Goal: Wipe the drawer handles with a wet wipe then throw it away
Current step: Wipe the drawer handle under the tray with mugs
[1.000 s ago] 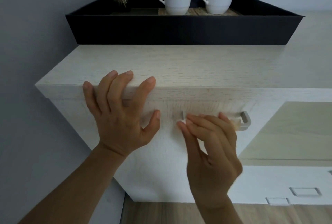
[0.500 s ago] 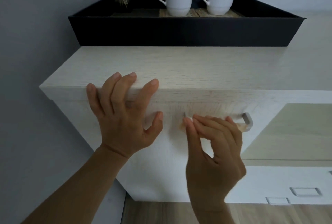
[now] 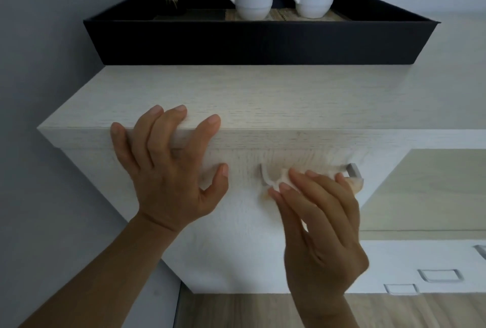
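Midway along the drawer handle (image 3: pixel 353 169), with the wet wipe (image 3: pixel 276 183) pinched against the bar.

The right hand (image 3: pixel 323 222) has its fingers (image 3: pixel 292 188) curled over the grey handle, pinching the wipe onto it near the left end. The left hand (image 3: pixel 168 177) holds nothing: it lies spread, fingertips on the worktop (image 3: pixel 263 96) edge and thumb on the drawer front, seemingly bracing it. To do this pass well, I would wrap the wipe round the bar, not just dab its face, run it end to end including both posts, and press lightly enough that the drawer stays shut. Only a small white crumpled edge of the wipe shows at the fingertips, and it looks thin and limp. The rest is hidden under the hand.
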